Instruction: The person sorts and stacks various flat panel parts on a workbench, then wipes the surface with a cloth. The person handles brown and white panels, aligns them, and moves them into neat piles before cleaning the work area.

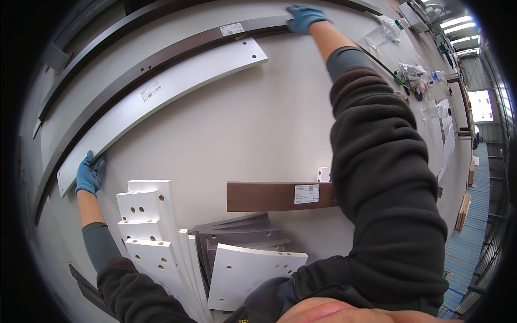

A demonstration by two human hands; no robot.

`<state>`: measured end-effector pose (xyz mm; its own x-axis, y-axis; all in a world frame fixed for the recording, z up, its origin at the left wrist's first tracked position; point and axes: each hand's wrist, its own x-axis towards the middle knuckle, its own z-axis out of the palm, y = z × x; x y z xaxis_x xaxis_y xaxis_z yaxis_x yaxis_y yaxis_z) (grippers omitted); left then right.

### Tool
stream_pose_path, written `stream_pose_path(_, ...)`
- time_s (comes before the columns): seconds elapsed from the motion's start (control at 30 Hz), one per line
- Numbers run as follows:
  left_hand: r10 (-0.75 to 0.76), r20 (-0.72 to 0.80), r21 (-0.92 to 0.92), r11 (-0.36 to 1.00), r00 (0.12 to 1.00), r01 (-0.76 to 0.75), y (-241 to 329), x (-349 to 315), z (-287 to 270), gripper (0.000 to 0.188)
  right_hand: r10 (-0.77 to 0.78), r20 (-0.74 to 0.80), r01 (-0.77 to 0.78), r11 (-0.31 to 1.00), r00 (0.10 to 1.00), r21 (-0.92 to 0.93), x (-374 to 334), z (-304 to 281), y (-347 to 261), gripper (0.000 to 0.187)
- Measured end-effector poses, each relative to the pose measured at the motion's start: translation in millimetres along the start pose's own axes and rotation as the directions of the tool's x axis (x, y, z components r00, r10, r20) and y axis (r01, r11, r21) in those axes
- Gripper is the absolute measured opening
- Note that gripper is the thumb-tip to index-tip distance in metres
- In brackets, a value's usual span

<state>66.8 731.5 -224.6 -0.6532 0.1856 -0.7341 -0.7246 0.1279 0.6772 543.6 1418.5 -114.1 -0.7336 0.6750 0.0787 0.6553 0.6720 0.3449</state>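
Note:
My left hand (90,174), in a blue glove, grips the near edge of a long white board (180,81) close to its left end. That board carries a printed label and has two holes at its right end. Just beyond it, almost alongside, lies a longer dark brown board (183,52) with a white label. My right hand (306,19), also gloved in blue, reaches far out and closes round the right end of the dark brown board; its fingertips are slightly blurred.
Nearer me stand several white drilled boards (148,253) and a stack of grey boards (242,234). A brown labelled board (258,197) lies partly behind my right arm. Clear plastic bottles (383,35) and a plastic bag (413,74) sit at the right. Another dark board (86,54) lies farthest left.

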Motion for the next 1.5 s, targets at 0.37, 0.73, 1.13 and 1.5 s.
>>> stream_pose_path(0.37, 0.092, -0.053, 0.052, 0.995, 0.994, -0.089, -5, -19, 19, 0.034, 0.480, 0.387, -0.428, 0.877, 0.787, -0.219, -82, -1, 190, 0.048)
stream_pose_path(0.73, 0.309, -0.150, 0.489, 0.849, 0.939, -0.202, -9, -93, 62, 0.034, -0.061, 0.547, -0.178, 0.911, 0.835, 0.373, -81, 2, 20, 0.073)
stream_pose_path(1.13, 0.608, 0.175, 0.634, 0.532, 0.774, -0.562, 52, -194, 66, 0.053, -0.275, 0.422, -0.065, 0.770, 0.864, 0.634, -250, -79, 42, 0.070)
stream_pose_path(1.5, 0.330, 0.944, 0.142, -0.390, 0.006, -0.910, -150, -451, 267, 0.062, -0.180, 0.368, -0.127, 0.729, 0.912, 0.672, -497, -155, 166, 0.088)
